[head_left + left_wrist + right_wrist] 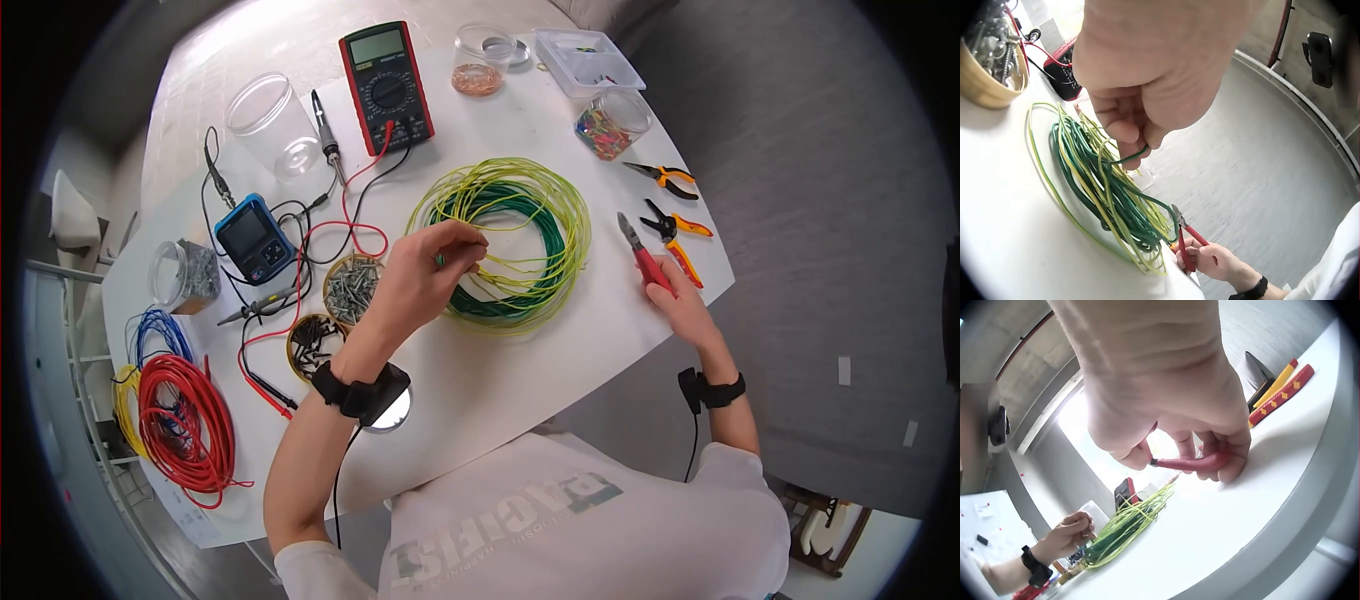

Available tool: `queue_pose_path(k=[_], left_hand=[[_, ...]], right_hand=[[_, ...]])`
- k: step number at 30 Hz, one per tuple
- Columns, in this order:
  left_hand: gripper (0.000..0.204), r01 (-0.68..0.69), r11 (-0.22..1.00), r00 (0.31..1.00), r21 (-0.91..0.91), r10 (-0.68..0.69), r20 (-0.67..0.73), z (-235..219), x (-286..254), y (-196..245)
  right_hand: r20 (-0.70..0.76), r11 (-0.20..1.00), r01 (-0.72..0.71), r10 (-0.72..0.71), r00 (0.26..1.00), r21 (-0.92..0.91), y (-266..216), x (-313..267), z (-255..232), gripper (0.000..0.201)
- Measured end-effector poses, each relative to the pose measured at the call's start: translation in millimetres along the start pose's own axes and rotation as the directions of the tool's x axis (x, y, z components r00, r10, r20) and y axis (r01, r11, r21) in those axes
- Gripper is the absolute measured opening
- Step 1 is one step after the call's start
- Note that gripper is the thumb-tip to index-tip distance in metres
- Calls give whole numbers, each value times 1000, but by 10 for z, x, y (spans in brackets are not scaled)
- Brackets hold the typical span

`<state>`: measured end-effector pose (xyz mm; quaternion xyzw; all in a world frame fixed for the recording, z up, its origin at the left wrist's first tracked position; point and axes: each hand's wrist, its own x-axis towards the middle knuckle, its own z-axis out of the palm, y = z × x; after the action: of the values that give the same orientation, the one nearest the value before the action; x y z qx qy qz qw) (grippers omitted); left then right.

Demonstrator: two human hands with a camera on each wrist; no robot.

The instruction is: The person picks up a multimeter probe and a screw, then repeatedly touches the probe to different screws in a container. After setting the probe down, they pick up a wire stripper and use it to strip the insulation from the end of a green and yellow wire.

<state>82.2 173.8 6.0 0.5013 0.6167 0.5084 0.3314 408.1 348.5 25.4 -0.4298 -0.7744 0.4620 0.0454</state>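
Note:
My left hand (425, 275) pinches a dark green wire (1130, 158) between thumb and fingers, over a coil on the white table. The coil joins loops of yellow-green wire (577, 215) with a ring of dark green wire (553, 240). To its right, my right hand (687, 305) holds red-handled cutting pliers (630, 234), their metal head pointing away from me. In the left wrist view the two red handles stand apart. The right wrist view shows fingers curled round one red handle (1191, 464); the pliers' head is mostly hidden there.
Orange-handled pliers (668, 181) and wire strippers (675, 228) lie beyond my right hand. A red multimeter (388, 90) and a blue oscilloscope (254, 238) with cables lie at the back and left. Bowls of screws (352, 290) stand beside my left forearm; a red wire coil (222, 440) is at far left.

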Motion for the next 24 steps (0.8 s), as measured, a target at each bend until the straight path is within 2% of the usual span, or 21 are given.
queue_pose_path(k=[1,2,3,4,5,6,7,9,10,11,13,14,16,19,24], left_hand=[[12,14,997,1000,-77,-16,-21,17,1,10],[12,20,997,999,-77,-22,-27,20,-16,29],[13,114,990,993,-79,-115,2,20,-35,60],[14,207,975,978,-79,-205,31,20,-49,88],[14,212,974,977,-81,-211,30,32,-57,52],[15,161,985,987,-68,-161,13,53,-64,-9],[16,110,992,994,-54,-111,-4,68,-75,-48],[16,143,984,989,-102,-145,-7,82,-88,-59],[17,168,975,985,-148,-171,-8,80,-90,-61],[17,170,974,985,-147,-173,-9,74,-92,-63],[18,219,964,975,-153,-220,5,53,-97,-46],[18,220,963,975,-154,-223,3,35,-98,-21],[19,324,929,946,-180,-323,33,3,-89,40],[21,321,922,947,-218,-319,43,6,-76,-30],[20,324,920,946,-222,-320,54,-10,-70,12]], right_hand=[[8,1000,2,-2,1000,0,-25,10,13,38],[52,983,-21,12,999,182,-60,17,30,38],[97,933,-55,21,995,356,-103,13,47,38],[104,933,-59,23,994,355,-184,-3,86,38],[113,945,29,-69,991,324,-305,-29,152,38],[124,948,116,-159,979,295,-414,-61,221,37],[130,949,112,-156,979,296,-499,-93,279,37],[197,984,175,-179,964,39,-663,-133,389,39],[179,973,226,-215,960,-44,-744,-128,447,39],[181,973,227,-216,960,-43,-770,-114,499,39],[105,880,410,-396,912,-239,-807,-88,578,42],[107,880,411,-396,912,-238,-829,-73,599,42],[71,803,447,-458,886,-394,-874,-35,612,45],[76,752,486,-509,858,-445,-855,25,649,48],[71,751,480,-506,860,-453,-887,92,686,47]])
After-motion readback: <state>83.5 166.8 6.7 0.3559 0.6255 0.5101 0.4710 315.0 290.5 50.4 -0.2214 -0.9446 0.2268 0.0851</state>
